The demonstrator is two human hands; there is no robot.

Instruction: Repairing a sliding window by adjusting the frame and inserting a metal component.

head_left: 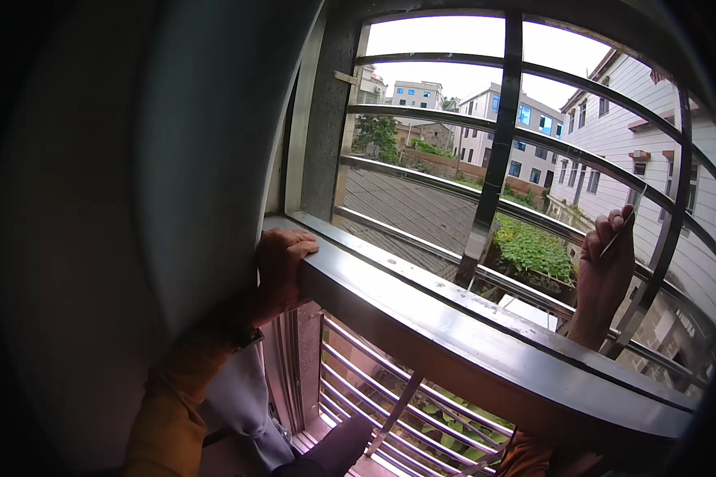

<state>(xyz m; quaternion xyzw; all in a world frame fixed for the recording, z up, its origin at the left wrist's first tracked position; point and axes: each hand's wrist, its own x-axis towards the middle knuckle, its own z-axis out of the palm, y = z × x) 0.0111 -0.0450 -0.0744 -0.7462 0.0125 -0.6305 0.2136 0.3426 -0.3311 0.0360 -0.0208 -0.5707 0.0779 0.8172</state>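
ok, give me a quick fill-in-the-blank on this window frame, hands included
1. The left hand grips the end of the window ____.
2. The right hand reaches outside and holds a ____ bar of the grille.
3. Beyond the bars, a ____ vegetable patch grows below.

Missing words: rail; vertical; green

A single head-worn fisheye view looks forward and slightly down, close against a grey metal window rail [485,342] running from 9 toward 4 o'clock, and out through dark curved security bars [497,151] filling 12 to 3 o'clock.
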